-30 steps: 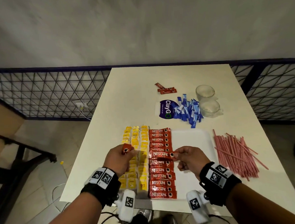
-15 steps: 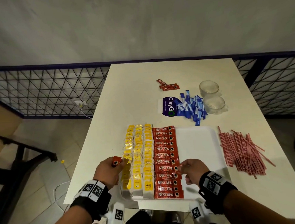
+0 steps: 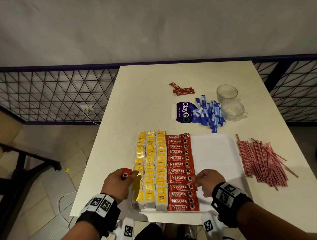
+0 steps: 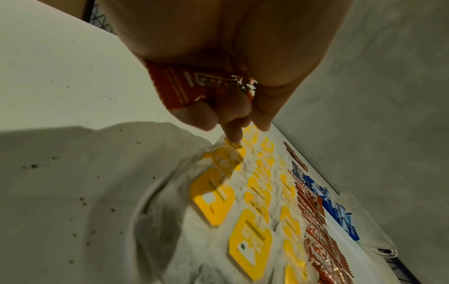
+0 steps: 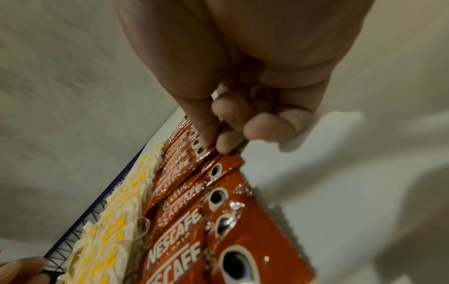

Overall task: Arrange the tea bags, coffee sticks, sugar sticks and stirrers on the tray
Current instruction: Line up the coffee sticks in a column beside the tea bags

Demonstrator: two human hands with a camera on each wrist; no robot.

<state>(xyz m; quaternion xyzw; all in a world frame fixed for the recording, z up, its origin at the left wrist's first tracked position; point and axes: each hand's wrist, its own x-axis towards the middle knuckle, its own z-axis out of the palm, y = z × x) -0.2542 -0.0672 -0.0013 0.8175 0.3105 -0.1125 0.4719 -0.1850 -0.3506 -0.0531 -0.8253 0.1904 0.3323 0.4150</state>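
**Squaring up the coffee column**

On the white plastic tray (image 3: 217, 153), the right hand (image 3: 205, 181) pinches the free end of one red foil coffee stick (image 3: 180, 178) lying in the column down the tray's middle. The left hand (image 3: 118, 185), at the tray's left edge, is curled round a spare red coffee stick (image 3: 126, 173), one finger reaching down to the yellow-tagged paper tea bags (image 3: 150, 167).

To do this well, I would nudge the pinched stick until its end lines up with its neighbours, pressing lightly so the slippery foil doesn't drag the overlapped sticks askew.

The coffee sticks lie crosswise, shingled, logos up. Blue paper sugar sticks (image 3: 208, 114) sit heaped beyond the tray; red-striped stirrers (image 3: 261, 160) lie right of it, both on the surface.
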